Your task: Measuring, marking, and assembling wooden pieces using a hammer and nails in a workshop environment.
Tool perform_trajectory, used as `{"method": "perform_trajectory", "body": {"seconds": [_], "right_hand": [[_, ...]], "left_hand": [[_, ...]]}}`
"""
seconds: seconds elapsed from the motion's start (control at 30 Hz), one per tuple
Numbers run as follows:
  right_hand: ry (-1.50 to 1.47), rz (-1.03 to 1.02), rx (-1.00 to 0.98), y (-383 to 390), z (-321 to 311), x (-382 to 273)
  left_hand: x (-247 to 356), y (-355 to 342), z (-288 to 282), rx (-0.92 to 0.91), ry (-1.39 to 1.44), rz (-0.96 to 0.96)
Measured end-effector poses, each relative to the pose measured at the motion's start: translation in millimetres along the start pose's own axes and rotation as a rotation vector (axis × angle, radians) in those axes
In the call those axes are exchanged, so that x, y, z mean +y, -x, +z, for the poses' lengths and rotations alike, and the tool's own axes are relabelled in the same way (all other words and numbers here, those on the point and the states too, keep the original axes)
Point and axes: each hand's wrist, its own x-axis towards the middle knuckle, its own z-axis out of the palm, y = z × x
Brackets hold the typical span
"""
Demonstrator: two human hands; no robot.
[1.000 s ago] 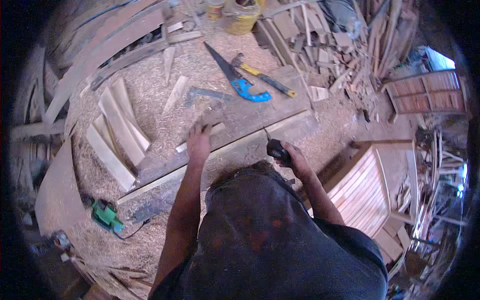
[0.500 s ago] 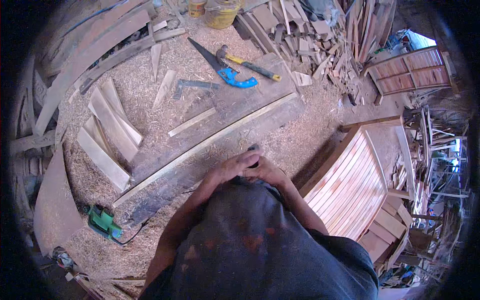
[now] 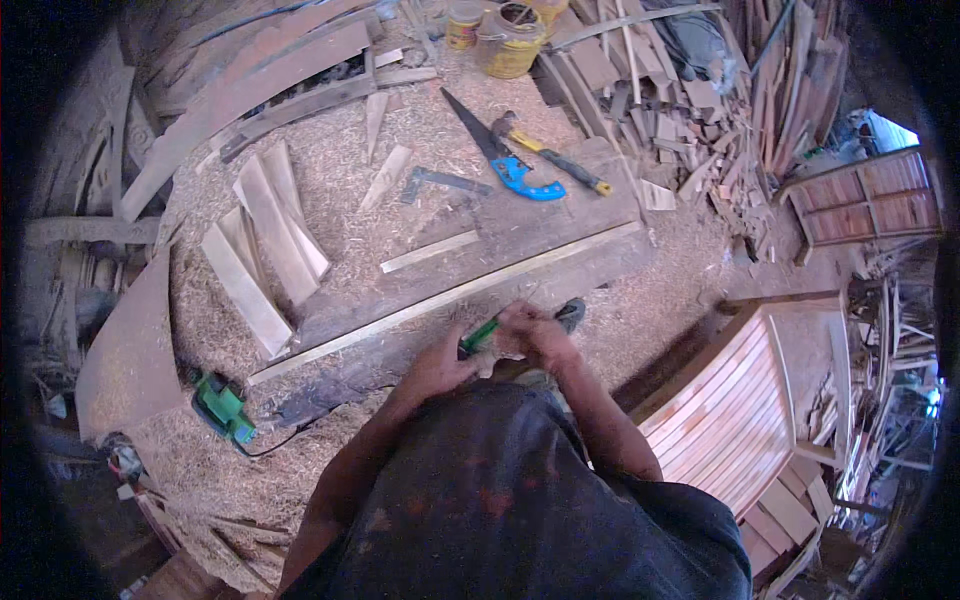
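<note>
My left hand point(image 3: 438, 366) is in front of my body, closed round the near end of a slim green object with a dark tip point(image 3: 479, 336); I cannot make out its kind. My right hand point(image 3: 540, 338) is beside its far end, fingers curled and blurred, and what they pinch is hidden. Just beyond both hands, a long thin wooden strip point(image 3: 450, 300) lies along a dark plank point(image 3: 585, 256). A shorter strip point(image 3: 430, 251) rests farther off.
A blue-handled handsaw point(image 3: 525, 181), a hammer point(image 3: 560, 165) and a metal square point(image 3: 445, 181) lie beyond the strips. Left are curved boards point(image 3: 240, 280) and a green power planer point(image 3: 222, 408) with a cord. A slatted wooden panel point(image 3: 725, 400) stands right; yellow buckets point(image 3: 508, 45) are at the back.
My hands have moved apart from being together. The green object now shows between them. The view has shifted, so the bench things appear farther right and lower.
</note>
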Motion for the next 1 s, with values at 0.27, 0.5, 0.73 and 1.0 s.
{"method": "perform_trajectory", "body": {"seconds": [0.27, 0.5, 0.73, 1.0], "right_hand": [[-0.545, -0.316, 0.396, -111.0, -121.9, -73.5], [-0.397, -0.308, 0.283, -193.1, -78.4, -67.9], [-0.318, -0.181, 0.243, -214.0, -16.1, -60.5], [-0.195, -0.191, 0.186, -219.8, -6.7, -60.1]], "left_hand": [[-59.2, -63.8, -75.7, 0.589, -0.614, 0.009], [-70.5, -124.2, -84.0, 0.756, -0.762, 0.003], [-77.6, -144.8, -63.3, 0.861, -0.811, -0.052], [-69.6, -145.3, -55.6, 0.891, -0.794, -0.088]]}}
